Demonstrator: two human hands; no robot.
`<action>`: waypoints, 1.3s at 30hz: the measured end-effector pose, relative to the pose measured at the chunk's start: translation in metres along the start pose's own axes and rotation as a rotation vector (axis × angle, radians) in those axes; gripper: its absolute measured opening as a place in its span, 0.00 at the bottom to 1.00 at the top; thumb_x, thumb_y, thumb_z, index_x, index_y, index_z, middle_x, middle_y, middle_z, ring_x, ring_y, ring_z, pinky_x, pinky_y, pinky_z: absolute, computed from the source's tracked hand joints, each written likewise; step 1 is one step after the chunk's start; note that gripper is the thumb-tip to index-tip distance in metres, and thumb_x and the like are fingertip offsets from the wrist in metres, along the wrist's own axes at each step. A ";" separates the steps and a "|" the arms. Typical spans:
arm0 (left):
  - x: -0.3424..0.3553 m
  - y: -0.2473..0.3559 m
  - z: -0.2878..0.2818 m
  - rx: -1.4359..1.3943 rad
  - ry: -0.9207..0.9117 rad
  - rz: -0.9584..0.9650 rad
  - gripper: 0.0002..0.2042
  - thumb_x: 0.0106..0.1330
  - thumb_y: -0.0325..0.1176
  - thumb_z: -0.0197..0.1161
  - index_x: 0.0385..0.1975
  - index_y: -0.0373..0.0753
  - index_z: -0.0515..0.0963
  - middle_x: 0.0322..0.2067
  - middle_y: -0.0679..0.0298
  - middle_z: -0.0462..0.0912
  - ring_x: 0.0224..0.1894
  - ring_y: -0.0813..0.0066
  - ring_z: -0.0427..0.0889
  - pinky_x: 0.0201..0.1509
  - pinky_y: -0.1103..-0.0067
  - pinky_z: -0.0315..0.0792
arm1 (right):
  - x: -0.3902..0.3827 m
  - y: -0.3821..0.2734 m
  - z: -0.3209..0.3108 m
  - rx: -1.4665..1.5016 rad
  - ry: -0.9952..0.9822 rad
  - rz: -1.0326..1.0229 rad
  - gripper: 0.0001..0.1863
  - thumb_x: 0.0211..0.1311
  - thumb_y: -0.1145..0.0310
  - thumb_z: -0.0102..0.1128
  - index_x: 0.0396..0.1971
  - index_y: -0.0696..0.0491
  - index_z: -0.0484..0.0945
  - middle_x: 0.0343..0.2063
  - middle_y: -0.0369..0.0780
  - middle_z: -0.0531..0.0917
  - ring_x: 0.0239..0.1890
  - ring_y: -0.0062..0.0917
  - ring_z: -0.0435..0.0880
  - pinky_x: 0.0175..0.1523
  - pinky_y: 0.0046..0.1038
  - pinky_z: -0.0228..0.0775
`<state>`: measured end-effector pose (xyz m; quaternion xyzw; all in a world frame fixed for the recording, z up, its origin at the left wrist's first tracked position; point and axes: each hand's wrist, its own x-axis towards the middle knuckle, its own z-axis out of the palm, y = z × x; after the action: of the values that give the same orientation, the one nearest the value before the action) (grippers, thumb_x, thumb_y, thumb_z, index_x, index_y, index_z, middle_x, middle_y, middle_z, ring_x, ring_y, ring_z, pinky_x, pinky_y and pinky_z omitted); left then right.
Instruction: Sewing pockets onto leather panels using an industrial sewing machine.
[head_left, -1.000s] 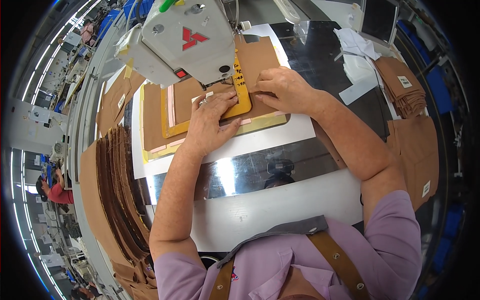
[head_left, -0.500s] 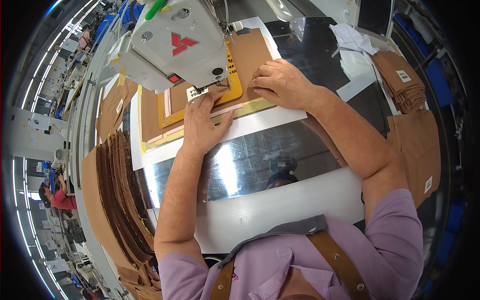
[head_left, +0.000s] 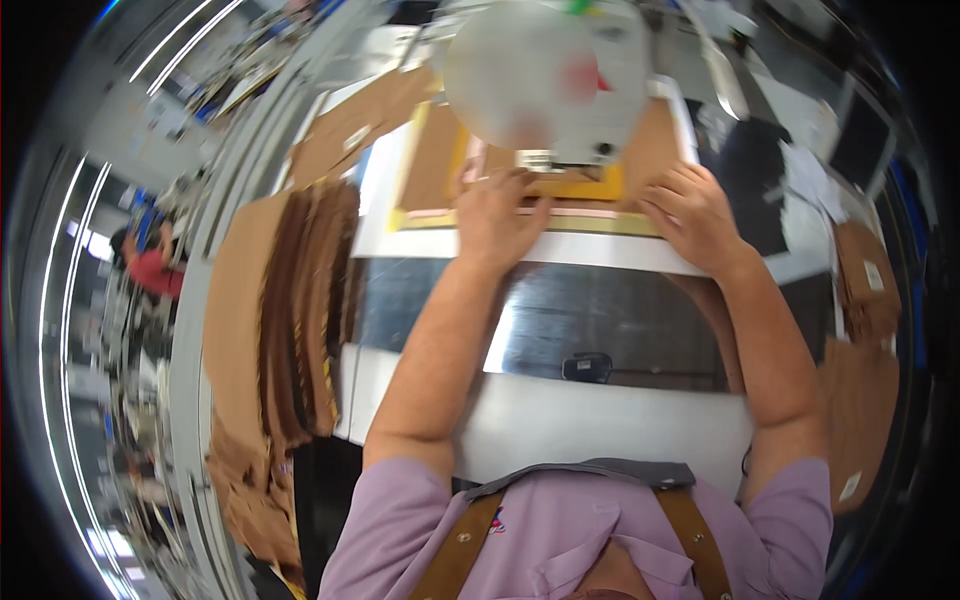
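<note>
Beyond the bench [head_left: 620,425], on the left of my view, I see a person in red [head_left: 157,268] in the workshop. On the bench lies a polished metal plate [head_left: 650,325], and over its far part a white sheet [head_left: 600,243]. Upon this sheet is the brown panel [head_left: 662,130], with a yellow frame [head_left: 595,188] on top of it, both under the sewing machine head [head_left: 620,85], which is quite blurred for me. The left hand [head_left: 498,218] rests on the near side of the frame, its fingers bent and a little spread, the thumb apart. The right hand [head_left: 693,213] is at the panel's near right corner with curled fingers; whether they pinch it, I cannot tell. A stack of brown pieces [head_left: 238,300] stands at the left, and white pieces [head_left: 812,228] lie at the right.
</note>
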<state>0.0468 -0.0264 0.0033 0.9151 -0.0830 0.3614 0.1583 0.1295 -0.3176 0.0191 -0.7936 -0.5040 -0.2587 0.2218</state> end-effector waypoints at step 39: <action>-0.032 -0.009 0.000 0.164 -0.281 -0.360 0.36 0.74 0.54 0.48 0.74 0.32 0.64 0.78 0.54 0.59 0.83 0.59 0.46 0.83 0.48 0.32 | -0.105 0.066 -0.043 -0.318 -0.114 0.559 0.15 0.74 0.64 0.58 0.50 0.59 0.84 0.50 0.50 0.87 0.51 0.45 0.86 0.56 0.40 0.77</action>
<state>0.0261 -0.0167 -0.0205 0.9663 0.0898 0.2019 0.1324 0.1442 -0.4416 -0.0204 -0.9391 -0.2317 -0.2184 0.1290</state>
